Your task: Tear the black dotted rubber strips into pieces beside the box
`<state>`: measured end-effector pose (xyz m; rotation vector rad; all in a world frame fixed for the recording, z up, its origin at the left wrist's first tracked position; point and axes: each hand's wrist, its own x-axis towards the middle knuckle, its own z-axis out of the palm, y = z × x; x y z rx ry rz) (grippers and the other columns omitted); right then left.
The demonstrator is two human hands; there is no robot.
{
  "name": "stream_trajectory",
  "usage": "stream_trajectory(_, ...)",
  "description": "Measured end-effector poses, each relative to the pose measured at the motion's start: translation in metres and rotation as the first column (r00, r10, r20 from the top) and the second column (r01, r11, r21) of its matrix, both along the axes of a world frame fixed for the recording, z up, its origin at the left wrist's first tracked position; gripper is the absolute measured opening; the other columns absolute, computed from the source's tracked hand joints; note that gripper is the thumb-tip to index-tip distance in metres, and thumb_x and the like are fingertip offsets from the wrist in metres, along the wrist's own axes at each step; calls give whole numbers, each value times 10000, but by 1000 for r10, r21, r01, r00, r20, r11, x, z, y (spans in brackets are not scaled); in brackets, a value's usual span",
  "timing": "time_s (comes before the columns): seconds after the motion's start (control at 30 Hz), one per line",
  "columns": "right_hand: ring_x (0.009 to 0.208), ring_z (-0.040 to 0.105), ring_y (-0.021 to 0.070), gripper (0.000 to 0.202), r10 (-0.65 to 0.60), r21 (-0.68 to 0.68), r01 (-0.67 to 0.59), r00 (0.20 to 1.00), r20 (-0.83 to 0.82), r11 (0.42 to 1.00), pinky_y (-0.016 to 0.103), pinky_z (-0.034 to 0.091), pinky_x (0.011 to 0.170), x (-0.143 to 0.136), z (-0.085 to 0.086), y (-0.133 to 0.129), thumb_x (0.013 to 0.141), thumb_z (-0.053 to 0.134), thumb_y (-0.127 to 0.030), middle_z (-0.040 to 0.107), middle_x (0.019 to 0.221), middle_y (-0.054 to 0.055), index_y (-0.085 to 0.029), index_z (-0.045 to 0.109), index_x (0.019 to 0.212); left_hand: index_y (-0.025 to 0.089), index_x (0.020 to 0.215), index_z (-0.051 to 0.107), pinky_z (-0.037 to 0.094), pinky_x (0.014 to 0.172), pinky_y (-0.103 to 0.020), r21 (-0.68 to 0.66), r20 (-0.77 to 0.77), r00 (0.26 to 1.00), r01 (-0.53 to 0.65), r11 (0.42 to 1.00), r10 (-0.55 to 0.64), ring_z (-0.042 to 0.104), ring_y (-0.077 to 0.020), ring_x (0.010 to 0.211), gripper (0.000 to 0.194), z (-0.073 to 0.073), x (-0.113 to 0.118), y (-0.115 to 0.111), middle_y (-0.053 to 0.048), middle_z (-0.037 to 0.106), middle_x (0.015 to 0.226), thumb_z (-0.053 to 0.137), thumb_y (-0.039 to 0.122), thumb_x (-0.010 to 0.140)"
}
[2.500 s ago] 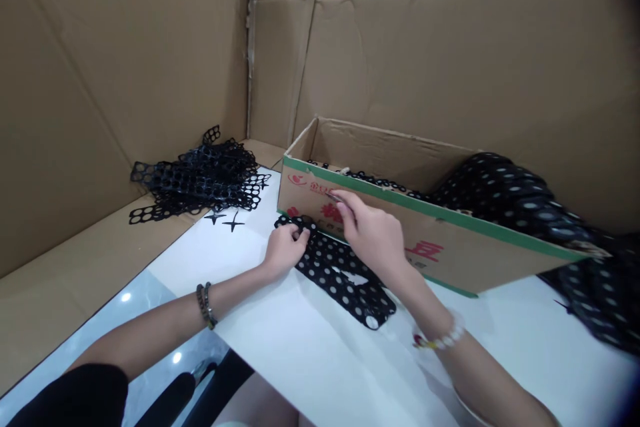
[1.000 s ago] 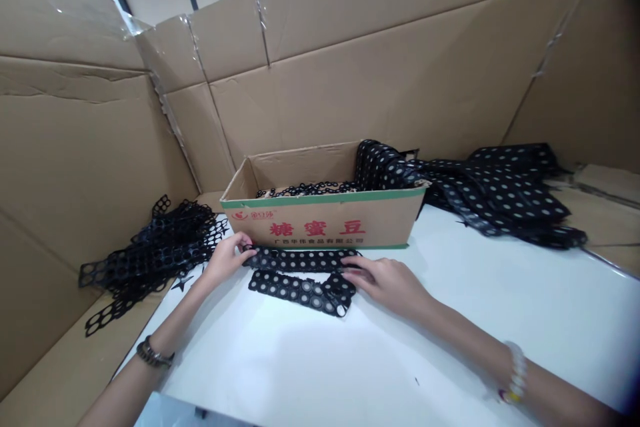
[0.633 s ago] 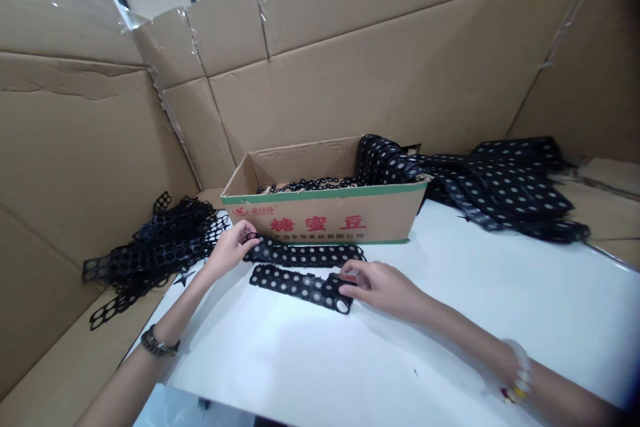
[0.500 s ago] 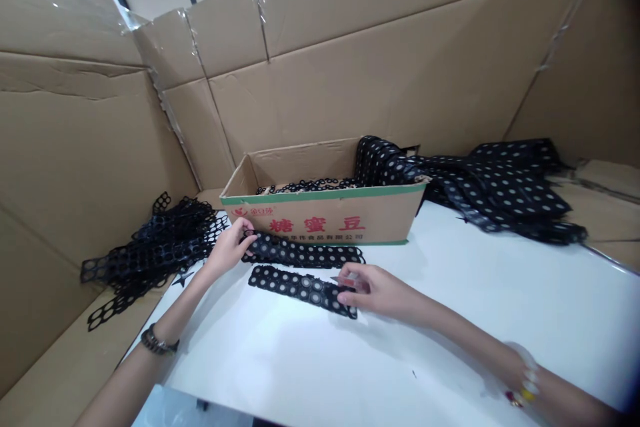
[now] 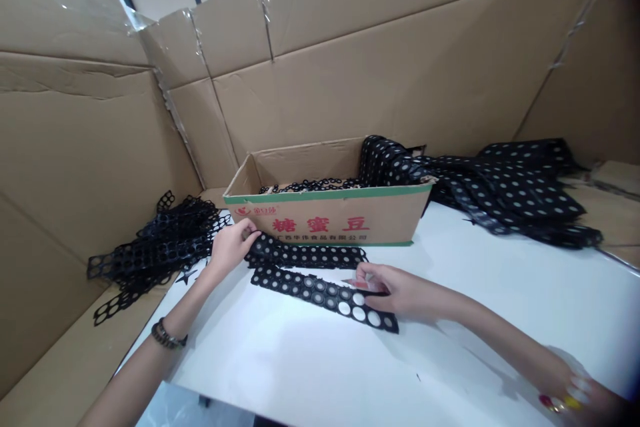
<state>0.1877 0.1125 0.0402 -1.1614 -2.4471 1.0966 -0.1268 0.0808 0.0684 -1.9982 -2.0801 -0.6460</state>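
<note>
Saw tall brown cardboard walls rising at the left and behind, with a glossy white tabletop in front of them. Found toward its back a long brown cardboard box with a green-edged front and red lettering, with black openwork mesh lying inside. Noted a heap of black pale-dotted sheeting, partly in the box's right end and partly spread out to the right. Made out at the far left a tangled pile of black perforated netting.

Traced on the table a narrow black near strip, dotted with grey rounds and slanting away from the box toward its right end. Placed between it and the box a shorter black far strip with pale dots, just beside the cardboard.

Observed the right hand half curled, gripping a slim reddish pointed tool, with its thumb over the near strip. Could not tell the kind of tool. Observed the left hand drawn into a pinch, with thumb and forefinger on the far strip's left end.

Spotted a dark beaded bracelet on the left wrist, a black star-shaped scrap near the netting, and bright white discs along the near strip's right part.
</note>
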Motion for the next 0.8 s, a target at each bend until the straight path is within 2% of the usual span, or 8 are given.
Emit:
stream_trajectory(0.1, 545, 430, 111, 239, 66, -94, -68, 998, -22, 993, 190, 331, 473, 0, -2, 1, 676, 528, -403, 464, 611, -34, -211, 419, 764, 235, 824, 529, 335, 608, -228, 30, -20, 1000, -10, 999, 10, 543, -151, 669, 193, 1, 7, 3, 10, 603, 716, 413, 387, 797)
stream_trajectory(0.23, 579, 453, 127, 240, 69, -59, -70, 997, -18, 996, 199, 346, 497, 2, -7, 3, 684, 510, -425, 484, 629, -21, -206, 429, 738, 218, 816, 533, 334, 640, -242, 34, -55, 997, -56, 998, 58, 542, -184, 775, 174, -8, 3, 0, -28, 600, 815, 437, 360, 790)
stream_trajectory(0.37, 615, 476, 142, 182, 69, 2, -69, 997, 33, 998, 205, 352, 513, 3, -4, 2, 708, 489, -381, 515, 667, -12, -213, 426, 738, 191, 875, 520, 358, 631, -269, 30, -52, 990, -133, 991, 134, 531, -221, 822, 199, -19, -8, -20, -74, 577, 898, 438, 349, 787)
stream_trajectory(0.43, 603, 478, 141, 140, 70, 18, -71, 997, 34, 997, 207, 351, 514, 2, 3, -2, 726, 473, -345, 529, 657, -18, -225, 434, 785, 201, 913, 511, 384, 655, -277, 12, -20, 994, -103, 995, 103, 538, -200, 800, 224, -18, -1, -36, -64, 577, 913, 387, 359, 813)
stream_trajectory(0.5, 579, 477, 138, 144, 107, 39, -107, 994, 2, 994, 212, 353, 523, 0, 13, -10, 749, 450, -324, 534, 620, -29, -242, 443, 867, 215, 996, 500, 382, 784, -311, -38, 49, 990, 132, 991, -130, 515, -204, 912, 274, -13, 18, -50, -72, 567, 1005, 403, 389, 808)
stream_trajectory(0.6, 550, 479, 134, 214, 197, 102, -191, 979, -50, 976, 217, 352, 548, -6, 31, -29, 785, 420, -321, 511, 548, -53, -270, 429, 992, 257, 1220, 359, 265, 943, -399, -246, 80, 835, 545, 802, -544, 359, -268, 1147, 654, -8, 57, -59, -82, 410, 1273, 577, 509, 657)
stream_trajectory(0.7, 515, 465, 120, 220, 264, 177, -253, 964, -36, 951, 207, 325, 518, -8, 49, -48, 814, 392, -321, 529, 556, -62, -292, 415, 1031, 254, 1284, 251, 238, 963, -411, -264, 236, 727, 686, 678, -645, 322, -283, 1179, 907, -11, 86, -48, -87, 364, 1309, 649, 559, 528)
stream_trajectory(0.8, 491, 438, 109, 212, 263, 183, -251, 963, -49, 951, 201, 309, 488, -3, 61, -53, 829, 375, -352, 539, 582, -57, -293, 402, 1031, 266, 1194, 381, 338, 869, -363, -296, 324, 719, 695, 655, -615, 471, -264, 1027, 768, -16, 95, -36, -56, 522, 1147, 678, 500, 525)
